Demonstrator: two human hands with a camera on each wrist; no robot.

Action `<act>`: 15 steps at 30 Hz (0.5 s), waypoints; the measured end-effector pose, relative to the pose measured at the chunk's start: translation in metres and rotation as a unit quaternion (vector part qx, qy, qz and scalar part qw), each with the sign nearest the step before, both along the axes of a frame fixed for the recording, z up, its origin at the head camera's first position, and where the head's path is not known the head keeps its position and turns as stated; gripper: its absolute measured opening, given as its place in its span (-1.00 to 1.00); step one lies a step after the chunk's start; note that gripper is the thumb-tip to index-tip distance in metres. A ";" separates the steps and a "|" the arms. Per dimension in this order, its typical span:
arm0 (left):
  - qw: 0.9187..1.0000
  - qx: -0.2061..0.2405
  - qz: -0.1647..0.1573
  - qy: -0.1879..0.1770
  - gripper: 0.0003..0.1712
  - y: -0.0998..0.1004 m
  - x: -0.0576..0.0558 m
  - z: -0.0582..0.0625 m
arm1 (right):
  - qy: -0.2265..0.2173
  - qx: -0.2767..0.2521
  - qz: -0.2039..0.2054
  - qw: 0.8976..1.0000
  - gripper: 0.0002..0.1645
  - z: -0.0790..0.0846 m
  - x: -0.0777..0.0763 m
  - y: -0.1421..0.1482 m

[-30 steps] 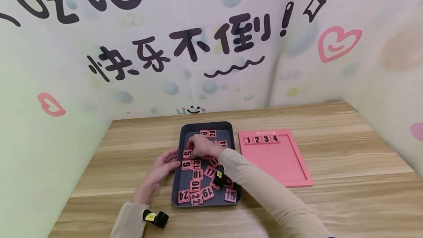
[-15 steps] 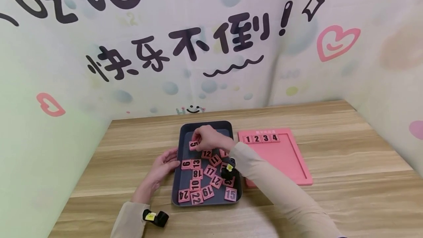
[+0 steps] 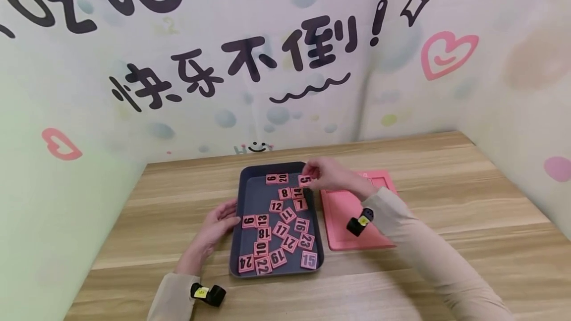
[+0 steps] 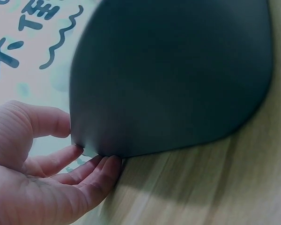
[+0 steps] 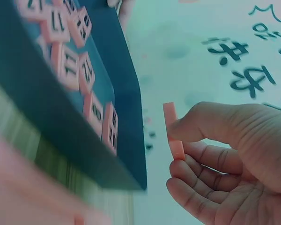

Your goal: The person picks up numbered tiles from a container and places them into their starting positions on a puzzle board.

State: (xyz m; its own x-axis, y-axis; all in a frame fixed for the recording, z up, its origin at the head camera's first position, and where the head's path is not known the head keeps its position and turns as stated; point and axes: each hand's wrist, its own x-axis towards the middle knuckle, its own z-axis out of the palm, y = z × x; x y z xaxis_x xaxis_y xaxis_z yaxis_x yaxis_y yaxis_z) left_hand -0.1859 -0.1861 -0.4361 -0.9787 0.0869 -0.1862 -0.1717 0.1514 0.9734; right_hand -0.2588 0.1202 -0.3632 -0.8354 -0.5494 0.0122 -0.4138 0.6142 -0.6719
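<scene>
My right hand [image 3: 330, 175] pinches the pink number tile marked 5 [image 3: 305, 180] over the right rim of the dark grey tray [image 3: 256, 197]. In the right wrist view, the tile [image 5: 170, 112] appears edge-on between thumb and fingers. On the tray's left side, my left hand [image 3: 218, 224] holds it loosely, thumb at the rim and fingers along the outer wall. The left wrist view shows fingertips [image 4: 110, 164] at the tray's lower edge. A pink board [image 3: 348, 217] lies right of the tray, its upper part partly hidden by my right hand and forearm.
Several pink number tiles lie face up in the tray, among them 15 [image 3: 309, 260], 24 [image 3: 246, 263] and 12 [image 3: 276, 206]. The wooden table [image 3: 178, 182] meets a printed wall sheet [image 3: 200, 128] at the back.
My right hand has lifted tile 5 from the tray's left part and carried it right, to the right rim. The left hand stays at the tray. The head view has shifted slightly.
</scene>
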 end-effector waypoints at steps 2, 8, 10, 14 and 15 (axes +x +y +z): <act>1.000 0.000 -0.003 -0.001 -0.35 0.000 0.000 0.000 | 0.013 -0.005 -0.004 1.000 -0.72 -0.001 0.002 0.017; 1.000 0.006 -0.002 -0.005 -0.36 0.000 0.000 0.001 | 0.053 0.004 -0.017 0.998 -0.71 -0.011 0.007 0.064; 1.000 0.007 0.000 -0.006 -0.35 0.000 0.000 0.002 | 0.053 0.009 -0.021 0.998 -0.71 -0.017 0.009 0.079; 1.000 0.007 -0.002 -0.008 -0.35 0.000 -0.001 0.001 | 0.049 0.013 -0.030 0.998 -0.70 -0.031 0.012 0.108; 1.000 0.008 -0.002 -0.009 -0.35 0.000 -0.001 0.001 | 0.048 0.016 -0.033 0.998 -0.71 -0.033 0.013 0.114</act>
State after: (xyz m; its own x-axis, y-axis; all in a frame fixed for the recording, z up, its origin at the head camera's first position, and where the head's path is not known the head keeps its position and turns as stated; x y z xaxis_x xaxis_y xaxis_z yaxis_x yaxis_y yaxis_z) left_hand -0.1867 -0.1860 -0.4348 -0.9750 0.0933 -0.2016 -0.1880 0.1369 0.9726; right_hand -0.2462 0.2343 -0.3967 -0.8662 -0.4938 0.0762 -0.4321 0.6637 -0.6105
